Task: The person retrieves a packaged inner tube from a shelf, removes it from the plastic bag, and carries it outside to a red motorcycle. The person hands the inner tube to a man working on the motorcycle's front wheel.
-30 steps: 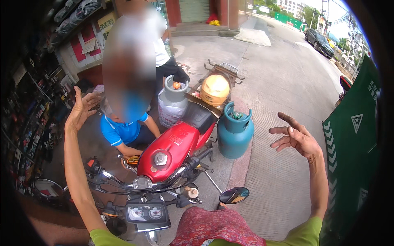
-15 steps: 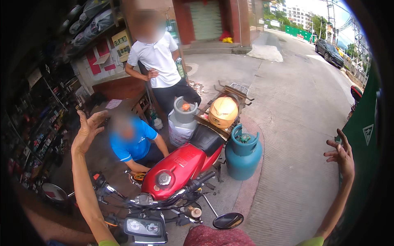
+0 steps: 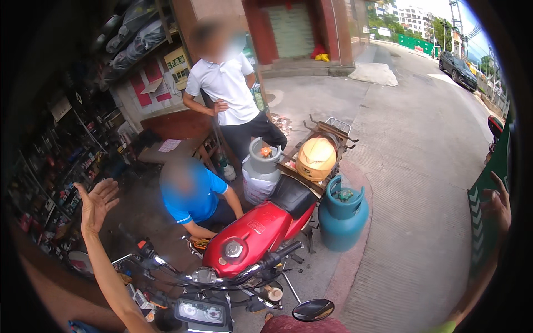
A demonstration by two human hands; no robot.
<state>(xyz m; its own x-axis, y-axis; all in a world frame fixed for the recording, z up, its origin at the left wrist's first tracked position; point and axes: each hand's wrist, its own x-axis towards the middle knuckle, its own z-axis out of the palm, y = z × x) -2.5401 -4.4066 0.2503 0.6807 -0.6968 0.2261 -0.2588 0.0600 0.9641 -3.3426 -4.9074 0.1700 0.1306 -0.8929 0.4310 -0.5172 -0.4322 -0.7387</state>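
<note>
Raised at the left, my left hand (image 3: 99,204) has its palm turned up and fingers spread, holding nothing. My right hand (image 3: 497,206) is up at the far right, fingers apart and nothing in them; the dark picture rim partly shades it. Between my arms stands a red motorcycle (image 3: 244,236), its handlebars and headlight toward me. Neither hand touches it. A yellow helmet (image 3: 317,159) rests on its rear rack. A teal gas cylinder (image 3: 343,222) stands on the right side of the motorcycle, and a grey gas cylinder (image 3: 261,176) on the other.
A person in a blue shirt (image 3: 202,194) crouches on the motorcycle's left, a hand low by its side. Behind, a person in a white shirt (image 3: 225,89) stands, hand on hip. Cluttered shelves (image 3: 50,183) line the left. A dark car (image 3: 458,69) is up the road.
My left hand has moved down and left, its palm opening. My right hand has shifted outward to the right rim. The whole view has swung slightly left.
</note>
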